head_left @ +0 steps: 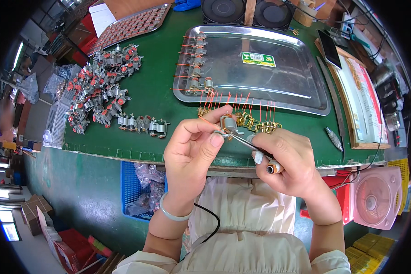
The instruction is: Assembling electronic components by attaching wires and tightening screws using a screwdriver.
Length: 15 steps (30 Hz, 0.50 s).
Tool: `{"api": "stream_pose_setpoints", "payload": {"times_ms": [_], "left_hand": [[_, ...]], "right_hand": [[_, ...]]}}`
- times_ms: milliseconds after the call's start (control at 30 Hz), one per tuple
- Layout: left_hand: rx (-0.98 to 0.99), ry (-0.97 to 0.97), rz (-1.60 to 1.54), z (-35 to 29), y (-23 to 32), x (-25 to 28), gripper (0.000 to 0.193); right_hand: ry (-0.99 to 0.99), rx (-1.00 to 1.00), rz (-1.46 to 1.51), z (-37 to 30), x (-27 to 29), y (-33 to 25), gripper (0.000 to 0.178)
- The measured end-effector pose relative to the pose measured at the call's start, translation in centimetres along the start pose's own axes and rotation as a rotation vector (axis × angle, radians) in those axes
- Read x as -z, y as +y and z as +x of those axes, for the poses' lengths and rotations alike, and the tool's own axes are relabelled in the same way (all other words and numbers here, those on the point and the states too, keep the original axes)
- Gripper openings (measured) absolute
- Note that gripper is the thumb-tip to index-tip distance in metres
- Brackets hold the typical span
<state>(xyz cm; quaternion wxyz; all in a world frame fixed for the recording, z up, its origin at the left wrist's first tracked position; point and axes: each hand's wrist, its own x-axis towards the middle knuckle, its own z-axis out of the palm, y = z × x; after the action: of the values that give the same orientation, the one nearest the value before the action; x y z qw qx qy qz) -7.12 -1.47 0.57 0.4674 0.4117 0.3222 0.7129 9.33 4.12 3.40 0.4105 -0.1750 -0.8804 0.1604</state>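
In my left hand (pixel 192 150), pinched between thumb and fingers, is a small metal-framed coil (pixel 229 122) with an orange wire. My right hand (pixel 290 157) is closed around slim metal tweezers (pixel 245 142), whose tips touch the coil's lower end. A brownish tube end (pixel 274 168) also pokes out of my right fist; its kind is unclear. White wrapping (pixel 259 157) shows on a right finger. Just beyond my hands lie several brass-coloured brackets (pixel 246 121) with upright orange wires.
A steel tray (pixel 278 82) holds finished-looking coils (pixel 196 61) along its left side. Left of it are a heap of coils (pixel 105 82) and a short row (pixel 141 124). Two black fans (pixel 223 10) stand behind. A phone (pixel 329 49) and a file (pixel 332 93) lie right.
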Motion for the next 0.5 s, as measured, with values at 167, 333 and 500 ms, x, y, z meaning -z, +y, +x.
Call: {"api": "stream_pose_setpoints", "payload": {"times_ms": [167,333,500], "left_hand": [[-0.126,-0.083,0.057,0.3,-0.4,0.3,0.021],[-0.205,-0.190,0.157,0.8,-0.6,1.5,0.022],[-0.219,-0.219,0.239,1.0,-0.7,1.4,0.023]], "right_hand": [[-0.029,-0.144,0.143,0.0,0.4,-0.9,0.025],[-0.264,-0.818,0.810,-0.1,1.6,-0.7,0.017],[-0.240,-0.960,1.253,0.0,1.4,0.0,0.016]]}}
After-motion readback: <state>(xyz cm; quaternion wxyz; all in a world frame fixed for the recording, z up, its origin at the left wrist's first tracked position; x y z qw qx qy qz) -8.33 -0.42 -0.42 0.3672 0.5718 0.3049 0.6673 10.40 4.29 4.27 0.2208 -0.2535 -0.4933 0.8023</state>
